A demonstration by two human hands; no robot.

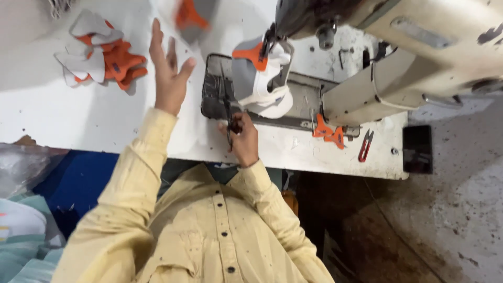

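Yellow-sleeved right hand [243,139], pinching dark metal scissors [229,112], might nick the grey, white and orange fabric piece [259,78] while the spread left hand [167,78] steadies nothing.

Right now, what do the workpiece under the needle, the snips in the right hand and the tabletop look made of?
Workpiece: soft cut panels, grey, white and orange, matte; probably fabric or synthetic leather.
Snips in the right hand: thin dark blades, likely metal.
Tabletop: smooth white, faint sheen, scuffed; looks laminate, not certain.
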